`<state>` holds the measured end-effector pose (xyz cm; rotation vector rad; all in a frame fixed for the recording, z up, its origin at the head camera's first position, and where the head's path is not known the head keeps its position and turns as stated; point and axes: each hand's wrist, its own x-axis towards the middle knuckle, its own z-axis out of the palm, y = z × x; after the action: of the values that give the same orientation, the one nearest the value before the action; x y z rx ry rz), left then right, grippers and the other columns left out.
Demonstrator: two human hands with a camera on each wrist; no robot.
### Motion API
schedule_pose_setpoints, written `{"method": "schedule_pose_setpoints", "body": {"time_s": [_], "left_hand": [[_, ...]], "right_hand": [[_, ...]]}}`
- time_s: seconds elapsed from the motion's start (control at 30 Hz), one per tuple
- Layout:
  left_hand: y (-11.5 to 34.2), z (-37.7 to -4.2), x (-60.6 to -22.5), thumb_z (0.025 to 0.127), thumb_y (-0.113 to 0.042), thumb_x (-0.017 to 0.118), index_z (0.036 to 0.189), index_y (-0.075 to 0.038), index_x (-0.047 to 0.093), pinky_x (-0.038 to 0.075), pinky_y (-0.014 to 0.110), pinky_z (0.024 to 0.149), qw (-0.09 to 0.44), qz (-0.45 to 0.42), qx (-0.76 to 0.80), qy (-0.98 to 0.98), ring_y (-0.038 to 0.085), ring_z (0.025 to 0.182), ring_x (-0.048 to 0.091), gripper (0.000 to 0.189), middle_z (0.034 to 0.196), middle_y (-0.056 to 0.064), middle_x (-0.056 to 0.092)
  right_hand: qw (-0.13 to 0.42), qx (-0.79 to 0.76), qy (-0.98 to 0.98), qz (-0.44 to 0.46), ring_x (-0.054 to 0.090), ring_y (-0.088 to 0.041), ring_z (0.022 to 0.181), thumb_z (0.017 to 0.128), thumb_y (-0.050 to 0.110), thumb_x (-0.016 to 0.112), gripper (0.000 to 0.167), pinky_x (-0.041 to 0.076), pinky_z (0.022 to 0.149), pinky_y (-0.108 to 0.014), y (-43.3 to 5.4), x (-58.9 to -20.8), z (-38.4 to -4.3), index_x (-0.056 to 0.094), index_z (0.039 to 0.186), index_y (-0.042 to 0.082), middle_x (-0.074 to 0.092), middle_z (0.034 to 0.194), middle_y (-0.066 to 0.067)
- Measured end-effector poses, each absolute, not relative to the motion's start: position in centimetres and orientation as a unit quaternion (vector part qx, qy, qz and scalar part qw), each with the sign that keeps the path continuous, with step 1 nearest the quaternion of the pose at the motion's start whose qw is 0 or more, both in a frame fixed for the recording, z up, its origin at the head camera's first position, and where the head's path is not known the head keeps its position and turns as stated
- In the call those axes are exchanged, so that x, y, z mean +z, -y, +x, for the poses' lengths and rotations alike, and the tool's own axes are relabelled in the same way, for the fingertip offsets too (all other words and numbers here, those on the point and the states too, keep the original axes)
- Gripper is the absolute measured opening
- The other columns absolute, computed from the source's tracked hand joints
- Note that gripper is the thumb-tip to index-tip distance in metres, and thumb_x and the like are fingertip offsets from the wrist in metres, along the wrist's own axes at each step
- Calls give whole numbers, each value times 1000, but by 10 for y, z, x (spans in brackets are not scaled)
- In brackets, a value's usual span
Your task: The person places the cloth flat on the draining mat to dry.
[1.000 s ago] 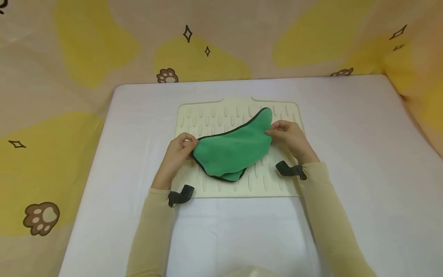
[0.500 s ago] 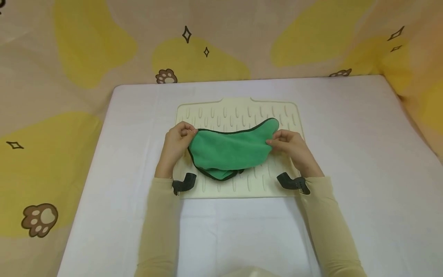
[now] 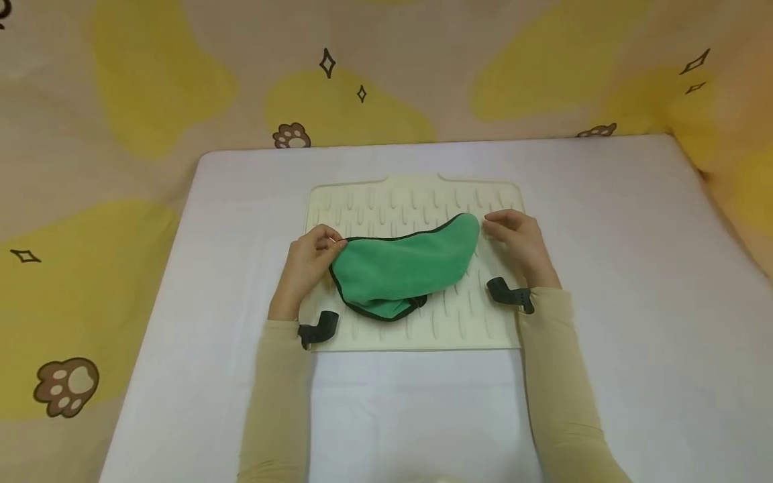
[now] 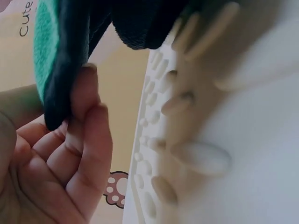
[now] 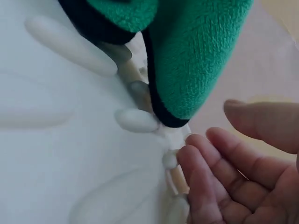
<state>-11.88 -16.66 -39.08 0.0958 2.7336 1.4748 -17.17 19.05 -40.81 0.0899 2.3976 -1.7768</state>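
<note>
A fuzzy green cloth [image 3: 404, 263] with a dark border hangs folded over the cream ridged mat [image 3: 417, 332] in the head view. My left hand [image 3: 309, 267] pinches its upper left corner between thumb and fingers; the left wrist view shows the dark edge of the cloth [image 4: 65, 60] between them. Just beyond the cloth's right end is my right hand [image 3: 521, 243], touching nothing. In the right wrist view that hand's thumb [image 5: 261, 122] and fingers stand apart beside the rounded green end of the cloth [image 5: 191, 65].
The mat lies on a white-covered table [image 3: 640, 282]. Behind and to the left hangs a beige and yellow patterned curtain [image 3: 447, 54]. Dark wrist cameras sit at the left wrist [image 3: 320, 329] and the right wrist [image 3: 510, 295].
My right hand has let go of the cloth and moved slightly up and right. The cloth first dropped lower on its right side, its left corner rising then sinking. The left hand keeps its pinch.
</note>
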Motion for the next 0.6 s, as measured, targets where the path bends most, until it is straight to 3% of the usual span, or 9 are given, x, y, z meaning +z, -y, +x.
{"method": "schedule_pose_setpoints", "body": {"time_s": [0.17, 0.33, 0.47, 0.6], "left_hand": [[171, -119, -391, 94, -24, 60, 103, -3, 65, 44, 30, 72, 78, 19, 473, -877, 20, 75, 61, 23, 82, 10, 70], [176, -115, -385, 91, -25, 63, 104, 1, 64, 45, 30, 73, 176, 9, 481, -859, 16, 68, 59, 29, 78, 6, 70], [176, -116, -386, 89, -21, 66, 104, 4, 62, 47, 27, 71, 185, 11, 490, -851, 12, 66, 60, 29, 82, 8, 71], [175, -116, -385, 89, -18, 66, 104, 6, 61, 48, 24, 68, 178, 15, 495, -850, 10, 65, 60, 28, 82, 9, 71]], "right_hand": [[91, -532, -842, 4, 54, -18, 101, 96, 28, 57, 40, 43, 87, -30, -186, -411, -172, 59, 123, -1, 62, 113, -15], [103, -478, -872, 5, 50, -29, 114, 96, 39, 54, 46, 38, 97, -45, -177, -411, -171, 58, 124, 3, 59, 120, -16], [101, -459, -883, -4, 51, -31, 105, 96, 32, 56, 42, 39, 91, -43, -175, -411, -170, 57, 122, -1, 57, 114, -17], [98, -468, -878, -9, 49, -25, 92, 93, 20, 60, 30, 38, 83, -36, -177, -413, -170, 58, 111, -3, 56, 101, -14]]}}
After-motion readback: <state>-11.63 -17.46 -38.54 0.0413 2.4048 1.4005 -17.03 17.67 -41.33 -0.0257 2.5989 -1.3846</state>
